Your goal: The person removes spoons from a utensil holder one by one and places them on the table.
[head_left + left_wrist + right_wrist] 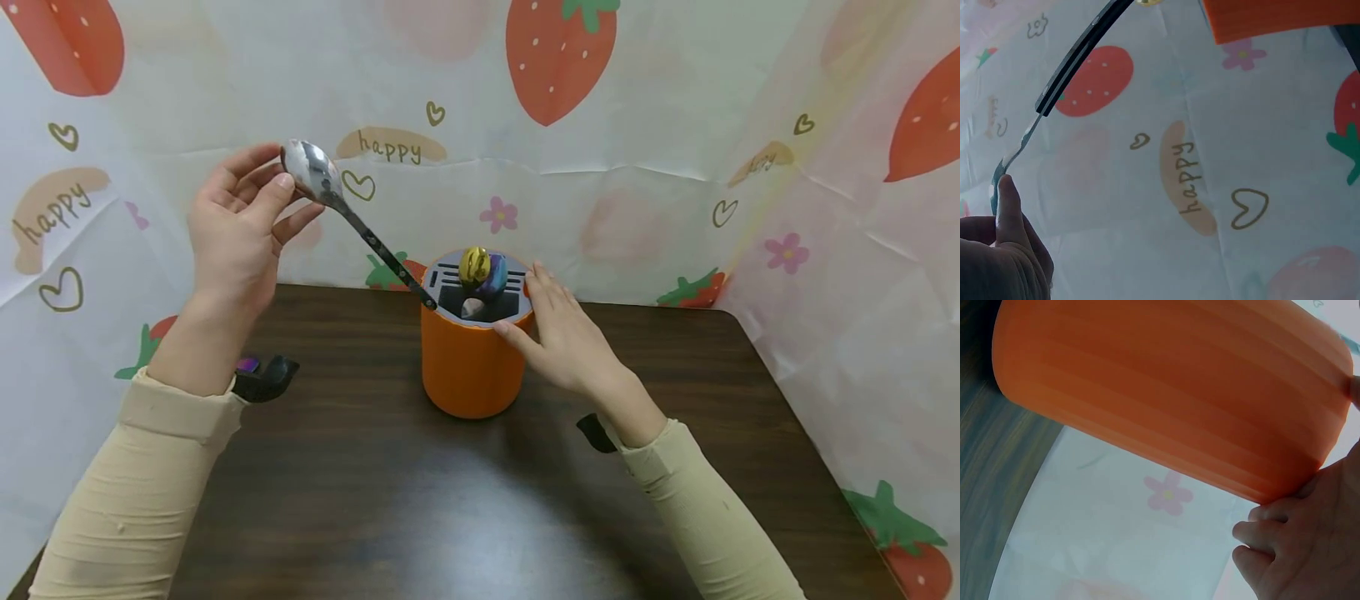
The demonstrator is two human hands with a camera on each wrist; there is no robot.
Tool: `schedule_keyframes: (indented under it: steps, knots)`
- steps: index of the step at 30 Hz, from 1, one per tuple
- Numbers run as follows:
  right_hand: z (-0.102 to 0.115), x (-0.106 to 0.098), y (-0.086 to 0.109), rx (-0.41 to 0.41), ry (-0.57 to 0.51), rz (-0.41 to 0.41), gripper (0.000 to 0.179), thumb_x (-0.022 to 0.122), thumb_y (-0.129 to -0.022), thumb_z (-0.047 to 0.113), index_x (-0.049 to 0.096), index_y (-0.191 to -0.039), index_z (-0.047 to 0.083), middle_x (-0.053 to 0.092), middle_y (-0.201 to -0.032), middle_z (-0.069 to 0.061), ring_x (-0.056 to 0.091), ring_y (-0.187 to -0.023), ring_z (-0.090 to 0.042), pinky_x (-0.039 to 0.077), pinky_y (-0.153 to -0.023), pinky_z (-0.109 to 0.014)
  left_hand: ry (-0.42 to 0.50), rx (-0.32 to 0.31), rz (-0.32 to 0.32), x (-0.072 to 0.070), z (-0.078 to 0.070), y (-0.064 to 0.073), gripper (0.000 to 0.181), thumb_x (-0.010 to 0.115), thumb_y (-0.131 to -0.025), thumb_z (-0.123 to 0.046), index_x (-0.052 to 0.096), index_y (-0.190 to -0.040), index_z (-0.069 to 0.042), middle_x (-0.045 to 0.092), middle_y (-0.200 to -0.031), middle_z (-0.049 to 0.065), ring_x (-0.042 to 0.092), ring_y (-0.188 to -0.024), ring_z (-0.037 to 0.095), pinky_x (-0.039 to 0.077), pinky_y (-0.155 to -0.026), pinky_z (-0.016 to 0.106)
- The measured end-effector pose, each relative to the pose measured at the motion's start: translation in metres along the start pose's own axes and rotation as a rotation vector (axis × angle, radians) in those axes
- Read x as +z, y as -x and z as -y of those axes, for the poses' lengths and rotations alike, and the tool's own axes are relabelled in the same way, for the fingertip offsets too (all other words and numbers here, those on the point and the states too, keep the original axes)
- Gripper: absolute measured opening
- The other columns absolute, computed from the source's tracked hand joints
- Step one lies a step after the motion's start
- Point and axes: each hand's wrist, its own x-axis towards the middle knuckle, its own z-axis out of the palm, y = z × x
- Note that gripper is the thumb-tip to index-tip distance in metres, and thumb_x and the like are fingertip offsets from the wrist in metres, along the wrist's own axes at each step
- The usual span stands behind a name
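Observation:
My left hand (243,208) pinches a metal spoon (382,250) by its silver bowl, thumb against the fingers. Its dark patterned handle slants down to the right, the end at the left rim of an orange round utensil holder (472,367). That holder has a grey slotted top with a dark opening. Out of the opening stick a shiny gold utensil head (474,265), a blue-purple one (492,277) and a small silver tip (472,308). My right hand (562,337) rests against the holder's upper right side, fingers fairly straight and thumb at the front rim.
The holder stands on a dark wooden table (360,500), towards its back edge. Behind and beside the table hangs a white sheet (637,150) printed with strawberries, hearts and flowers. A black camera mount (266,379) sits at the left wrist, another (596,433) at the right.

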Motion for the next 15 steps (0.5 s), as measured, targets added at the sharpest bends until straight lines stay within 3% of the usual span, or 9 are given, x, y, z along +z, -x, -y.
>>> schedule_keyframes:
  steps: [8,15]
  knots:
    - [0.001,0.001,0.001,0.013,-0.001,0.009,0.098,0.029,-0.101,0.077,0.005,-0.167,0.008,-0.007,-0.174,-0.003,0.001,-0.161,-0.023,0.005,-0.130,-0.045,-0.136,-0.096,-0.001,-0.040,-0.004,0.001,0.030,0.070,-0.092,0.011,0.068,-0.121,0.004,0.063,-0.105,0.014,0.073,-0.082,0.022,0.064,-0.073,0.034]
    - [0.002,0.000,0.000,0.009,-0.004,0.003,0.099,0.031,-0.101,0.076,0.006,-0.167,0.008,-0.005,-0.175,-0.004,0.002,-0.161,-0.023,0.007,-0.130,-0.047,-0.268,-0.236,0.073,-0.079,0.005,0.003,0.026,0.069,-0.094,0.009,0.072,-0.118,-0.001,0.069,-0.103,0.007,0.072,-0.087,0.017,0.064,-0.073,0.030]
